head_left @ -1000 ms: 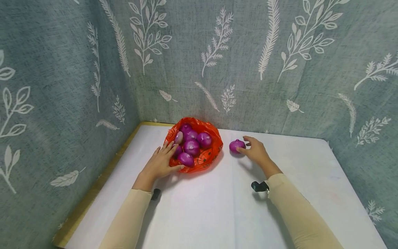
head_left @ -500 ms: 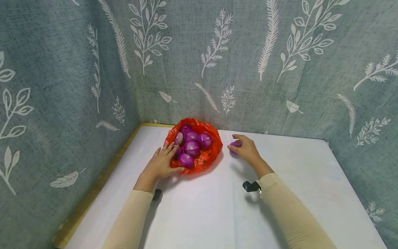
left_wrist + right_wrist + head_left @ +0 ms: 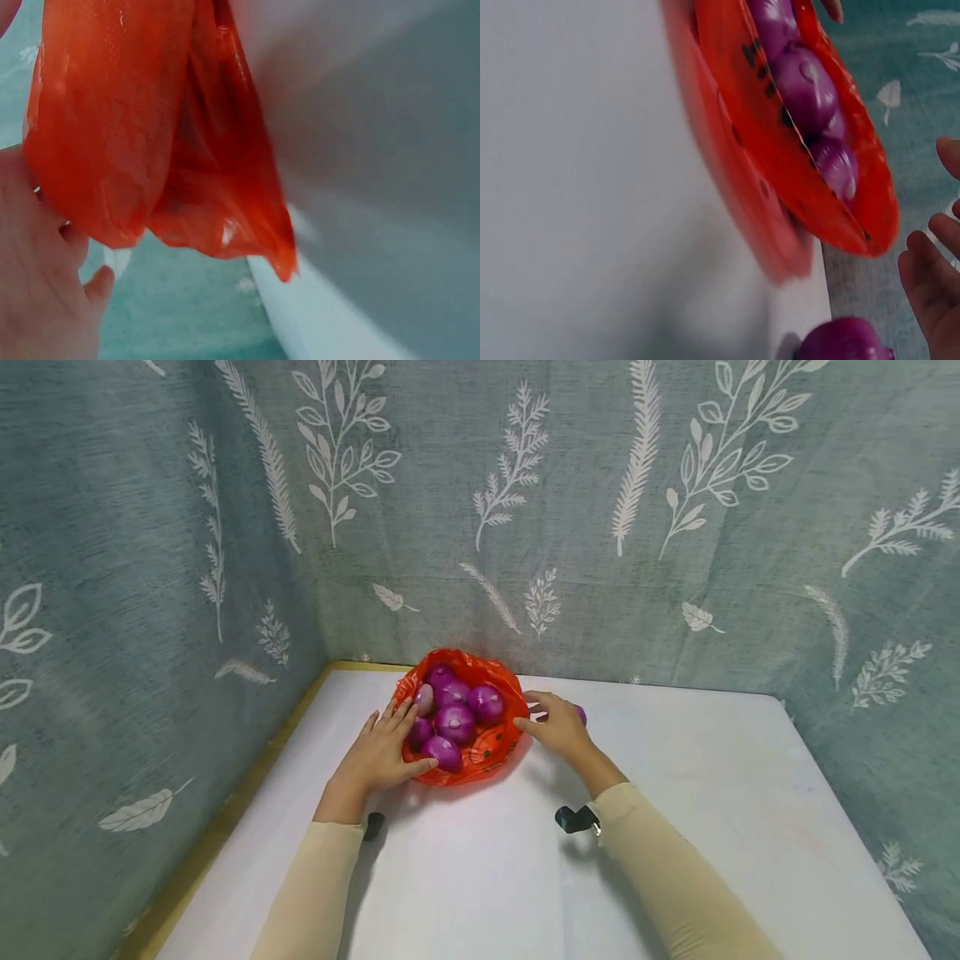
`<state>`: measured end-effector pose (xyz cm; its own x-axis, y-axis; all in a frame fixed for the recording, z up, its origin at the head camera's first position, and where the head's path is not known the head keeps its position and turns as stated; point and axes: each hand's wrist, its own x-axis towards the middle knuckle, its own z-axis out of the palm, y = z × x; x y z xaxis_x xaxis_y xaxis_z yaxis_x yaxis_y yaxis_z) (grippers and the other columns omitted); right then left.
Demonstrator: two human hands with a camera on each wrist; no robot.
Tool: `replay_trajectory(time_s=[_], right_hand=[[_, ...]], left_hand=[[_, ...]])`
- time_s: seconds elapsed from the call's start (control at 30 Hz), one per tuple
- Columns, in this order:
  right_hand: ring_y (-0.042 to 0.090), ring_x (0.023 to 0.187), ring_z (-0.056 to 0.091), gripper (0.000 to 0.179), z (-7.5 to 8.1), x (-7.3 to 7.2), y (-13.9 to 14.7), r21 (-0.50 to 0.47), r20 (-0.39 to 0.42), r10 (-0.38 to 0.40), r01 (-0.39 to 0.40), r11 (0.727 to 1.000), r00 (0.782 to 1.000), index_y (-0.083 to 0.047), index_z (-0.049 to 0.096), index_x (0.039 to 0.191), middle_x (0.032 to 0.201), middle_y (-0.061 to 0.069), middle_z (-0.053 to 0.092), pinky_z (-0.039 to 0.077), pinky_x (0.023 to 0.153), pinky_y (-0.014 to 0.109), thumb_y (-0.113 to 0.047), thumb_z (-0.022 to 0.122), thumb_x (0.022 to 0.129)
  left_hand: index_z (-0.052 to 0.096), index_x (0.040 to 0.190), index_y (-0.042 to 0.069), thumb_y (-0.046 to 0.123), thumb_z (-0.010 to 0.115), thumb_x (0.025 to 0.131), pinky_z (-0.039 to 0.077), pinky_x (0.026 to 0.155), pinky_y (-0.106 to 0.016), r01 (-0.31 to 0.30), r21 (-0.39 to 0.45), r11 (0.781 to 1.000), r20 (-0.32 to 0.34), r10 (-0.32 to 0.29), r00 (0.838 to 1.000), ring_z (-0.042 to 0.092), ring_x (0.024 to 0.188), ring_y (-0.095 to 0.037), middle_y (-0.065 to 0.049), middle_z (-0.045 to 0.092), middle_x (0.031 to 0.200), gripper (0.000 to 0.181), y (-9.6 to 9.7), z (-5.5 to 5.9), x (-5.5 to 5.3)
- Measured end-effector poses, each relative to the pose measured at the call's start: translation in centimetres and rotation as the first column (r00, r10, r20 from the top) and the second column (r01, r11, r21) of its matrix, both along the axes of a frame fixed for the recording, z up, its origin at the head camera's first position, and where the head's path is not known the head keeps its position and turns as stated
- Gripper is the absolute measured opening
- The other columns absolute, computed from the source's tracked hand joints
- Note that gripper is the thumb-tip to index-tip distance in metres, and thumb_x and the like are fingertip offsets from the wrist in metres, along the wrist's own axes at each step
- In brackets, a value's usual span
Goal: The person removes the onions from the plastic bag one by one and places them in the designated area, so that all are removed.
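In the head view, an orange-red plastic bag (image 3: 491, 746) stands wide-mouthed on the white table, holding several purple onions (image 3: 455, 724). My left hand (image 3: 373, 758) rests on its left rim with fingers spread; the left wrist view has that hand (image 3: 37, 270) beside the bag's glossy outer side (image 3: 112, 112). At the opposite rim, my right hand (image 3: 558, 727) has its fingertips at or very near the plastic. A loose onion (image 3: 581, 714) lies partly hidden behind this hand. The right wrist view shows the onion (image 3: 844, 341) on the table, apart from the loosely bent fingers.
Grey-green cloth (image 3: 420, 602) printed with white leaves hangs behind the table and along its sides. The bag sits near the table's back edge. A yellowish strip (image 3: 247, 785) borders the left edge of the white tabletop (image 3: 480, 877).
My right hand has moved left from the loose onion to the bag's right rim, while the onion stays on the table. The left hand keeps its place on the bag. The head view has shifted slightly.
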<state>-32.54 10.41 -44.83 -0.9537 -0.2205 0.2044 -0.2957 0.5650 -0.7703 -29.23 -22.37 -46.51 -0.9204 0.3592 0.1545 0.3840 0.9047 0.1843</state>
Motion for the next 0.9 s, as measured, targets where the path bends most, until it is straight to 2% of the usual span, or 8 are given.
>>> replay_trajectory(time_s=[0.1,0.2,0.3,0.4,0.6,0.9], right_hand=[[0.029,0.108,0.061,0.056,-0.3,0.2,-1.1,-0.023,0.027,0.023,-0.022,0.999,0.999,-0.006,0.056,0.136,0.131,0.01,0.059,0.053,0.09,0.04,-0.027,0.075,0.087],[0.028,0.108,0.062,0.055,-0.7,0.4,-2.0,-0.017,0.041,0.035,-0.034,0.999,0.999,-0.007,0.058,0.135,0.13,0.009,0.059,0.052,0.09,0.04,-0.029,0.075,0.087],[0.026,0.11,0.061,0.052,-1.2,0.5,-2.7,0.017,0.017,0.054,-0.054,0.998,0.998,-0.007,0.061,0.132,0.128,0.008,0.061,0.05,0.094,0.041,-0.031,0.074,0.088],[0.027,0.117,0.057,0.051,-1.4,0.5,-3.4,0.044,-0.004,0.081,-0.081,0.996,0.997,-0.007,0.061,0.131,0.13,0.008,0.06,0.045,0.1,0.044,-0.031,0.073,0.088],[0.026,0.125,0.051,0.053,-1.7,0.4,-4.7,0.1,0.013,0.096,-0.097,0.99,0.995,-0.009,0.06,0.132,0.133,0.007,0.059,0.039,0.105,0.044,-0.036,0.072,0.088],[0.024,0.123,0.053,0.052,-2.7,0.1,-7.0,0.11,0.033,0.104,-0.107,0.988,0.994,-0.015,0.062,0.132,0.133,0.004,0.058,0.042,0.102,0.044,-0.045,0.068,0.089]], left_hand=[[0.022,0.155,0.008,0.08,0.046,0.081,0.003,0.116,-0.054,0.006,-0.004,1.0,0.012,-0.006,1.0,0.01,0.146,-0.036,-0.013,0.016,0.161,0.106,0.1,0.1,-0.1],[0.02,0.156,0.009,0.08,0.046,0.08,0.001,0.116,-0.054,-0.024,0.003,1.0,0.036,0.024,0.999,0.007,0.147,-0.035,-0.014,0.014,0.161,0.107,0.2,-0.1,0.1],[0.02,0.156,0.009,0.08,0.047,0.079,-0.001,0.115,-0.054,-0.066,0.015,0.998,0.05,0.065,0.997,0.003,0.147,-0.034,-0.015,0.015,0.16,0.108,0.2,-0.2,0.3],[0.021,0.156,0.009,0.079,0.048,0.08,-0.001,0.115,-0.054,-0.082,0.015,0.997,0.058,0.081,0.995,0.0,0.147,-0.034,-0.015,0.016,0.16,0.107,0.2,-0.4,0.4],[0.021,0.155,0.008,0.078,0.05,0.08,0.0,0.115,-0.055,-0.061,0.001,0.998,0.062,0.061,0.996,0.003,0.147,-0.034,-0.013,0.016,0.16,0.106,0.4,-0.3,0.1],[0.025,0.154,0.006,0.08,0.05,0.078,0.001,0.115,-0.055,-0.034,-0.015,0.999,0.023,0.035,0.999,0.006,0.147,-0.033,-0.014,0.018,0.16,0.11,0.5,0.2,-0.8]])
